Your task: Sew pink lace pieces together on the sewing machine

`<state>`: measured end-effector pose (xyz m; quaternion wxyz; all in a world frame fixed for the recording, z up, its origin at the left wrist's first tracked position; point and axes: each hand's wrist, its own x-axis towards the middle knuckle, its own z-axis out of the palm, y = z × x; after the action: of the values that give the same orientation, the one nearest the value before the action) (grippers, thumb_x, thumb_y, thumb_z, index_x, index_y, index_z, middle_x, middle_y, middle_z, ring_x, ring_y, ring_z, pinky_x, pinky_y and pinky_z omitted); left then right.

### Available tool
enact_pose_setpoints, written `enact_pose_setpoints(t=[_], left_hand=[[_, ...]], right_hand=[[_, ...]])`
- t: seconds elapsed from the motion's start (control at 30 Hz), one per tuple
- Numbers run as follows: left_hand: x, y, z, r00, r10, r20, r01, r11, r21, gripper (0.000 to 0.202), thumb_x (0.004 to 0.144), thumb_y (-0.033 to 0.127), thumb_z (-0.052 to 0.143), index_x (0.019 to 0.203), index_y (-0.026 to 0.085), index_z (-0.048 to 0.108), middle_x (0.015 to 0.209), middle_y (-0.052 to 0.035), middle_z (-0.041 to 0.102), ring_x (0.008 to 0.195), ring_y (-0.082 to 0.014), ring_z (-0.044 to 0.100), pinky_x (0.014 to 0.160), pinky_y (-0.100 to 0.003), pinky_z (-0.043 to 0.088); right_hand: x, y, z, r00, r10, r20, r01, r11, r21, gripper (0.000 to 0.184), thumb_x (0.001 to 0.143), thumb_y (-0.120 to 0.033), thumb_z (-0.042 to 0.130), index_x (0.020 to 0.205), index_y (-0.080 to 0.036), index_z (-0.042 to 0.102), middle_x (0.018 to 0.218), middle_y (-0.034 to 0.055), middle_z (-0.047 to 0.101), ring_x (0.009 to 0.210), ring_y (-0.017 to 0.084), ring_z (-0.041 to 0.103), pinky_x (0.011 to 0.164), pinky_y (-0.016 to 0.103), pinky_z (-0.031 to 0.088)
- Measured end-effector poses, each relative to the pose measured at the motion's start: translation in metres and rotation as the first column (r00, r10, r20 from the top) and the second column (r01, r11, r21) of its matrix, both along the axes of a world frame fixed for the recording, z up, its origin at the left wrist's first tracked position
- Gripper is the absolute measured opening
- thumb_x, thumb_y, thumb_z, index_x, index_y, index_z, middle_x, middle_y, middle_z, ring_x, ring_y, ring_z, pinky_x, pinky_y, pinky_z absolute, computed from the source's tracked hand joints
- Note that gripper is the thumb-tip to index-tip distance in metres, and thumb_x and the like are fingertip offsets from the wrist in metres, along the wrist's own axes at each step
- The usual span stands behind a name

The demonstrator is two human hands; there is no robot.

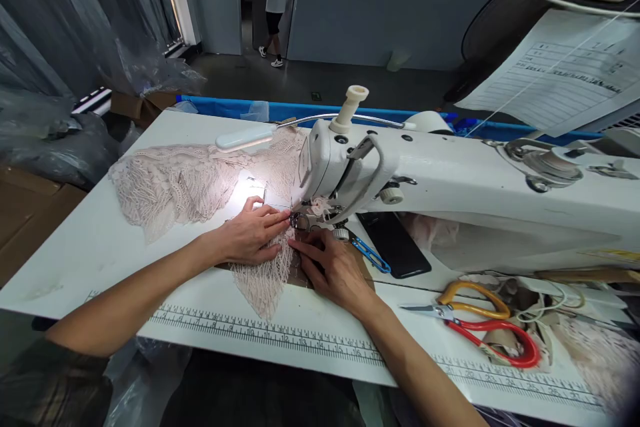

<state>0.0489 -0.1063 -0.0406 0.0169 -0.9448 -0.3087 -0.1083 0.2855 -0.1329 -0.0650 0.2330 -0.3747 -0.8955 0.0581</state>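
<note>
Pale pink lace fabric [175,187] lies spread on the white table [100,247] and runs under the presser foot [300,220] of a white sewing machine [450,173]. My left hand [250,237] rests flat on the lace just left of the foot, fingers stretched toward it. My right hand [333,270] lies on the lace in front of the foot, fingers pressed down on the fabric's edge. A narrow tail of lace [265,287] hangs toward the table's front edge.
A black phone [395,243] and blue thread snips [370,255] lie under the machine arm. Scissors with red and yellow handles [480,327] sit at right. A printed ruler [280,333] runs along the front edge. A lamp [245,138] lights the needle area. A person stands far back.
</note>
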Motion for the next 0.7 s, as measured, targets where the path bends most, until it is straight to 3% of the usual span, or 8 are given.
enact_pose_setpoints(t=[0.13,0.2,0.37,0.7], left_hand=[[0.0019,-0.0032,-0.0019,1.000,0.012,-0.025,-0.009,0.996,0.085,0.041,0.096,0.033,0.041,0.126,0.009,0.054,0.136,-0.0182,0.053,0.117,-0.0305,0.050,0.099,-0.054,0.033],[0.0041,-0.0052,-0.0039,1.000,0.016,-0.027,-0.012,0.991,0.136,0.037,0.095,0.029,0.041,0.121,0.008,0.057,0.131,-0.0184,0.056,0.109,-0.0292,0.054,0.094,-0.050,0.037],[0.0065,-0.0072,-0.0052,0.996,-0.063,0.069,0.050,0.982,0.183,0.027,0.096,0.023,0.042,0.109,0.012,0.063,0.115,-0.0092,0.066,0.086,-0.0192,0.060,0.090,-0.043,0.041],[0.0085,-0.0045,-0.0010,0.999,0.016,-0.033,-0.010,0.982,0.186,0.032,0.097,0.027,0.040,0.115,0.012,0.061,0.123,-0.0124,0.062,0.094,-0.0241,0.057,0.084,-0.043,0.044]], right_hand=[[0.0002,0.0000,0.0037,1.000,0.011,0.013,-0.011,1.000,0.008,0.030,0.094,-0.024,0.053,0.119,-0.027,0.068,0.099,0.0095,0.059,0.088,0.020,0.058,0.077,0.035,0.052],[-0.0002,-0.0002,0.0050,1.000,0.014,0.001,-0.014,1.000,0.016,0.030,0.094,-0.024,0.053,0.119,-0.027,0.068,0.099,0.0096,0.058,0.088,0.020,0.058,0.077,0.035,0.052],[0.0003,-0.0009,0.0047,0.999,0.019,0.029,-0.021,0.998,0.060,0.030,0.094,-0.024,0.053,0.120,-0.027,0.068,0.099,0.0100,0.058,0.085,0.020,0.057,0.074,0.034,0.051],[-0.0044,0.0005,0.0018,0.997,-0.045,0.067,0.041,0.997,0.064,0.033,0.097,-0.025,0.044,0.124,-0.022,0.062,0.104,0.0131,0.059,0.086,0.022,0.058,0.068,0.033,0.051]])
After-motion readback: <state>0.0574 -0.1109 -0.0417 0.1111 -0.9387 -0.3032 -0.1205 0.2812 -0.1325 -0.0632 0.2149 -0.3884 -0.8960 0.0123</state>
